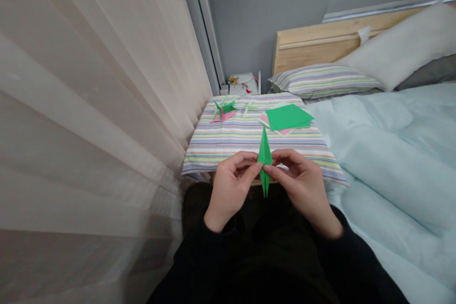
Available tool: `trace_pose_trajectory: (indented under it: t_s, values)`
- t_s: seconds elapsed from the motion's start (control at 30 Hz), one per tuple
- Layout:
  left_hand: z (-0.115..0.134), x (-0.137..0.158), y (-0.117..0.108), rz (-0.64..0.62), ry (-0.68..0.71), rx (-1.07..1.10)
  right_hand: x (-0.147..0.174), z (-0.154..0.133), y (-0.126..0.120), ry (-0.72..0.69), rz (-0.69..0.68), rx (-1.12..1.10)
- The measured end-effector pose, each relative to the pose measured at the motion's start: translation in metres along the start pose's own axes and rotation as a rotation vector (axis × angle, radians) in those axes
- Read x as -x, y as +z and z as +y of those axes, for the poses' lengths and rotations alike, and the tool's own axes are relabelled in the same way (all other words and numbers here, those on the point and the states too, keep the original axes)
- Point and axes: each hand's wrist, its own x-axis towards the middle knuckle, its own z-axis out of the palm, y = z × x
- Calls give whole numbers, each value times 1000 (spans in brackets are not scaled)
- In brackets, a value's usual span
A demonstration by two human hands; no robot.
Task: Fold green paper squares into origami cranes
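Between my two hands is a green folded paper (264, 152), a long narrow diamond with its lower end split into two thin points. My left hand (233, 183) pinches its left edge between thumb and fingers. From the other side my right hand (301, 180) pinches the right edge, and the two thumb tips nearly meet on the front of the fold. The paper is held upright over the near edge of the striped cloth (228, 145). Fingertips behind the paper are partly hidden.
Folded paper cranes (224, 109) in green and pink sit at the cloth's back left. Green paper sheets (289, 117) lie over pink ones at the back right. A pale curtain (107, 104) hangs on the left; a bed with a light blue quilt (392, 152) is on the right.
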Motion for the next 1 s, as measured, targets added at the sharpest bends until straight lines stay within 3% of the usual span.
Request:
trace_pose_trajectory:
  t_s: [0.13, 0.37, 0.6, 0.87, 1.0]
  values:
    - [-1, 0, 1, 10, 28, -13, -3, -7, -6, 77, -34, -54]
    - [-3, 0, 1, -34, 52, -25, -5, -8, -9, 93, -104, -69]
    - [1, -4, 0, -24, 107, 5, -3, -9, -8, -4, -138, -96]
    - [-1, 0, 1, -48, 54, 140, -2, -9, -6, -60, -119, -113]
    - [4, 1, 1, -21, 69, 93, 0, -10, -5, -143, -96, -46]
